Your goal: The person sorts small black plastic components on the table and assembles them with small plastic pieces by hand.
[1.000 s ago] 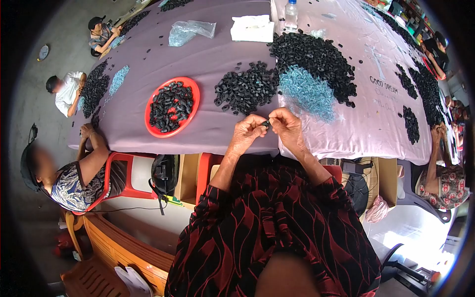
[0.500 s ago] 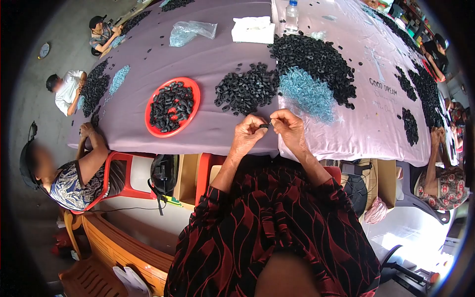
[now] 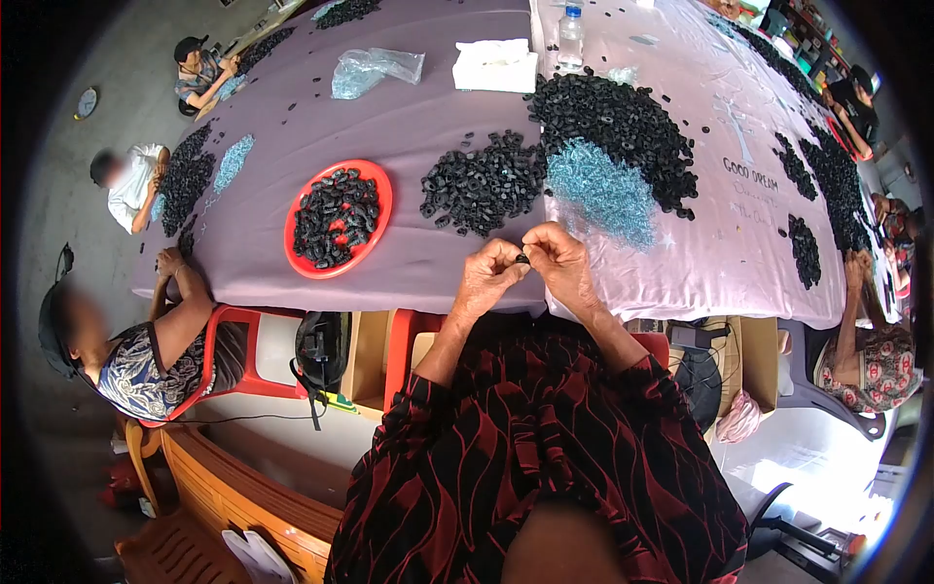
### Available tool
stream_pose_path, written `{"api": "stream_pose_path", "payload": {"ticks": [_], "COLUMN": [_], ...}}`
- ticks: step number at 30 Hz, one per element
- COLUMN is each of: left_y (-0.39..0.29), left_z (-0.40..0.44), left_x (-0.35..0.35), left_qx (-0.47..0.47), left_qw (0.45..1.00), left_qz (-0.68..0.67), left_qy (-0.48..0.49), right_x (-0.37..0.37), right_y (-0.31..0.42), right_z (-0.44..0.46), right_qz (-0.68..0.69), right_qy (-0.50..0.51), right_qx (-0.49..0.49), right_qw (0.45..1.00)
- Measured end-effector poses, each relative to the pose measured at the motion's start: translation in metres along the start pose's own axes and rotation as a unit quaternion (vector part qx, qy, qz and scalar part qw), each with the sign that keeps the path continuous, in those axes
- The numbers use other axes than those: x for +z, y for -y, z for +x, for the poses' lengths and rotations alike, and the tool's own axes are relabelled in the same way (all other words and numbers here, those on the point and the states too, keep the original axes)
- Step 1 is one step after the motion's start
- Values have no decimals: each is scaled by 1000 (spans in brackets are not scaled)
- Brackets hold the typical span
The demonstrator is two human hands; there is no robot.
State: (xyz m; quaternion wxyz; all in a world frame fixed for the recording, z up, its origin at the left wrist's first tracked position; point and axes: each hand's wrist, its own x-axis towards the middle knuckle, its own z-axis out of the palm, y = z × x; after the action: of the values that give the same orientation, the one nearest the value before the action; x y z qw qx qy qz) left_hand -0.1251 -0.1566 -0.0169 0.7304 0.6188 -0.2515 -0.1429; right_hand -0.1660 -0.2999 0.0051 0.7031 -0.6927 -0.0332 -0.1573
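My left hand (image 3: 491, 273) pinches a small black plastic part (image 3: 522, 259) over the near edge of the table. My right hand (image 3: 559, 261) meets it there, thumb and forefinger closed at the same part; whether a small piece sits between those fingertips is hidden. Just beyond my hands lies a pile of loose black parts (image 3: 484, 182). A heap of small clear-blue pieces (image 3: 601, 193) is past my right hand, against a larger black pile (image 3: 613, 122). To the left, a red plate (image 3: 292, 234) holds several black parts.
A tissue box (image 3: 496, 70), a water bottle (image 3: 571, 41) and a plastic bag (image 3: 375, 73) stand farther back on the cloth-covered table (image 3: 438, 282). Other people (image 3: 131, 185) sit along both sides with their own piles. A red chair (image 3: 258, 380) is at my left.
My two hands have come closer together, the right fingertips now meeting the black part in my left. The view has shifted slightly.
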Motion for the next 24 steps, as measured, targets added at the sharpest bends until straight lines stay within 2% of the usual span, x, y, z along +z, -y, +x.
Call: {"api": "stream_pose_path", "payload": {"ticks": [10, 13, 15, 19, 24], "left_y": [-7, -6, -6, -3, -2], "left_z": [-1, -2, -2, -2, -2], "left_x": [2, 2, 2, 1, 1], "left_qx": [-15, -11, -25, -25, -17], "left_qw": [1000, 1000, 1000, 999, 999], "left_qz": [-8, -25, -15, -18, -27], "left_qy": [7, 11, 11, 10, 3], "right_x": [-5, -6, -8, -11, -14], "right_y": [18, 25, 26, 20, 1], "right_z": [2, 2, 2, 3, 6], "right_qz": [-72, -138, -124, -130, 5], "right_qy": [6, 27, 43, 54, 51], "right_qx": [-50, -75, -48, -67, 0], "right_qw": [996, 987, 990, 988, 999]}}
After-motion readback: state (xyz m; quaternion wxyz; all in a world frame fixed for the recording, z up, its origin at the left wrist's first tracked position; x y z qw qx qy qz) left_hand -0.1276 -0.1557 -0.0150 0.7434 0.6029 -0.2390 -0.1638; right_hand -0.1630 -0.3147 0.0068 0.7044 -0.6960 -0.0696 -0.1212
